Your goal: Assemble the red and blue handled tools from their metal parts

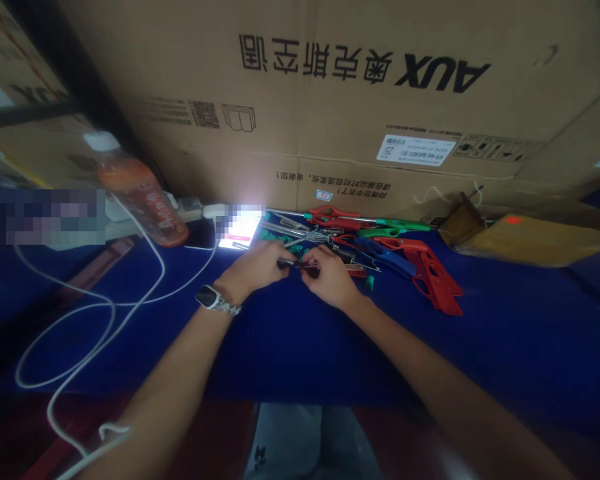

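Note:
My left hand (255, 267) and my right hand (327, 273) meet over the blue cloth (505, 333), both closed on a small dark slender tool (296, 265) held between them. I cannot make out what the tool is. A watch with a metal band sits on my left wrist. Just behind my hands lies a heap of scissors (360, 230) with red, green and blue handles, and a large red-handled pair (433, 277) lies to the right.
A lit phone (240, 230) lies left of the pile, with a white cable (95, 320) looping across the cloth. An orange drink bottle (140, 190) leans at the left near a power strip (180, 207). A big cardboard box (330, 100) walls the back.

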Demonstrator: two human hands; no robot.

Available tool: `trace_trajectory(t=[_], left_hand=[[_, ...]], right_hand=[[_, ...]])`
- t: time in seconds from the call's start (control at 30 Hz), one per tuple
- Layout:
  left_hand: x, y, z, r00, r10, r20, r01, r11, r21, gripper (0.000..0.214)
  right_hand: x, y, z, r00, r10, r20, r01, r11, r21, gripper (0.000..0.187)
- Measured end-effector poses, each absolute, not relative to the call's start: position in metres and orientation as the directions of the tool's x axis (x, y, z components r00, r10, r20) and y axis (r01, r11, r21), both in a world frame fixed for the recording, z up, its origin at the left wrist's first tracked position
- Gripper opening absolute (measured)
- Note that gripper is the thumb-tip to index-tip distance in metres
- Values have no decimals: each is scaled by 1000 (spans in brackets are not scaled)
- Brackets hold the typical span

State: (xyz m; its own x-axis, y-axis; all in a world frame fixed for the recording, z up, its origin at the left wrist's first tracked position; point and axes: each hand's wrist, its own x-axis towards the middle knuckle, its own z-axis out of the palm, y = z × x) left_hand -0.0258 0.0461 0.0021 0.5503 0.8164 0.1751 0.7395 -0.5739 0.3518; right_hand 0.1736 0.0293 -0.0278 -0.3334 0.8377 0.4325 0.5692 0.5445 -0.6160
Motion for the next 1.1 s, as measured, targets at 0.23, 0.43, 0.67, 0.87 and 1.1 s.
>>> trace_trajectory(t=[0.23,0.43,0.67,0.87,1.1], left_hand=[[-18,42,11,550,816,176,780,-577,240,17],[-23,43,8,575,803,155,729,-589,349,19],[-23,45,5,567,804,182,729,-592,345,19],[-22,43,3,588,788,180,742,-615,267,19],[-16,38,8,587,795,153,721,-599,349,21]], right_hand=[[173,28,-27,-319,844,431,587,533,-609,17],[174,30,-28,-303,845,442,561,533,-633,15],[174,31,-28,-307,844,439,539,534,-651,10],[175,31,-29,-309,841,443,541,539,-646,8],[176,33,-31,-317,841,440,548,540,-639,9]])
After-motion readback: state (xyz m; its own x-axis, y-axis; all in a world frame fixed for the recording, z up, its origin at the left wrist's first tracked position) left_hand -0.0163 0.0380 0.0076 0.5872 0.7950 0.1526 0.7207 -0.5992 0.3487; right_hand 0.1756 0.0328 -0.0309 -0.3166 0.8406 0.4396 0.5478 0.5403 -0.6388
